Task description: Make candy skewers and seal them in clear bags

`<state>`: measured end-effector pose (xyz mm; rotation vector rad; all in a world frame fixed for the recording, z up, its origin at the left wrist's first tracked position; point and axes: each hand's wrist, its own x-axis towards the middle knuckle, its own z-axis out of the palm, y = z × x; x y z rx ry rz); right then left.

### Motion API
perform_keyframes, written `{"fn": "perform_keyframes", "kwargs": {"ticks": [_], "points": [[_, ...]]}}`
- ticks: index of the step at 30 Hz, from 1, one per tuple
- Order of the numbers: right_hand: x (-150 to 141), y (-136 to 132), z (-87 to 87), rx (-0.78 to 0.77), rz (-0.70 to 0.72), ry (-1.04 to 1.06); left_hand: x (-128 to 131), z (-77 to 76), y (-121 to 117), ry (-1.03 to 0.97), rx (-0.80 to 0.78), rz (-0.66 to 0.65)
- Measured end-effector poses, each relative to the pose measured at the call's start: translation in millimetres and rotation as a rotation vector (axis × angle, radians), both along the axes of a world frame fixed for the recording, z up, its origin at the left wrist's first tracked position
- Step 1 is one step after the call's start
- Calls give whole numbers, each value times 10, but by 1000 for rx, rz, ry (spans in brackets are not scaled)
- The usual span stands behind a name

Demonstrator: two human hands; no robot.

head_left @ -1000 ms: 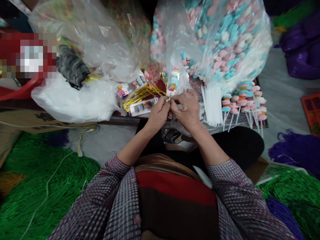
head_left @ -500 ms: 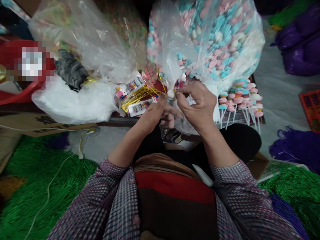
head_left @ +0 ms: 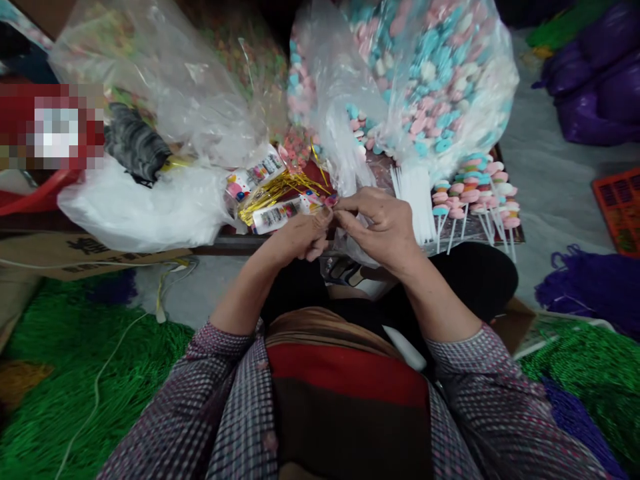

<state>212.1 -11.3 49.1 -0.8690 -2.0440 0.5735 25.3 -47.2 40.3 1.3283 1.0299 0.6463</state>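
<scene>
My left hand (head_left: 307,233) and my right hand (head_left: 383,220) meet fingertip to fingertip at the table's near edge. Both are closed in a pinch. A small bit of colourful print (head_left: 331,199) shows just above the fingertips; the rest of what they pinch is hidden. Clear plastic (head_left: 356,248) hangs beneath my right hand. Beside my left hand lie printed plastic packets (head_left: 277,215) and a bunch of gold twist ties (head_left: 287,187). Right of my right hand are a bundle of white sticks (head_left: 419,203) and several marshmallow skewers (head_left: 480,180) in pink, blue and white.
Large clear bags of pink, blue and white marshmallows (head_left: 445,73) stand at the back. Another big plastic bag (head_left: 165,73) is behind left, with a white plastic bag (head_left: 145,207) and a red basin (head_left: 55,183). Green strands (head_left: 100,373) and purple bundles (head_left: 595,87) are on the floor.
My right hand has moved down and left until its fingertips meet those of my left. The white piece and colourful print seen between the hands are now mostly hidden. The view has shifted slightly.
</scene>
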Motion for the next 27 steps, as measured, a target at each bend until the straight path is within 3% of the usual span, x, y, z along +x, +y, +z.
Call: {"fn": "perform_keyframes", "kwargs": {"ticks": [4, 8, 11, 15, 18, 19, 21, 24, 27], "points": [[10, -47, -8, -58, -37, 75, 121, -20, 24, -264, -94, 114], [73, -47, -20, -238, 47, 119, 79, 75, 28, -427, -12, 234], [135, -27, -77, -455, 137, 221, 24, 108, -29, -355, 96, 63], [255, -81, -152, -691, 175, 373, 136, 96, -156, 54, 396, -295], [444, -200, -87, -793, 99, 427, 256, 31, -185, 145, 595, -363], [543, -239, -39, -796, 25, 460, 259, -5, -164, 156, 620, -321], [807, -296, 66, -706, -187, 558, 174, -96, -72, 226, 643, -103], [1355, -352, 140, -343, -508, 726, -127, -274, 133, 503, 694, 321], [2023, -495, 23, -188, -761, 699, -436, -477, 348, 773, 696, 444]]}}
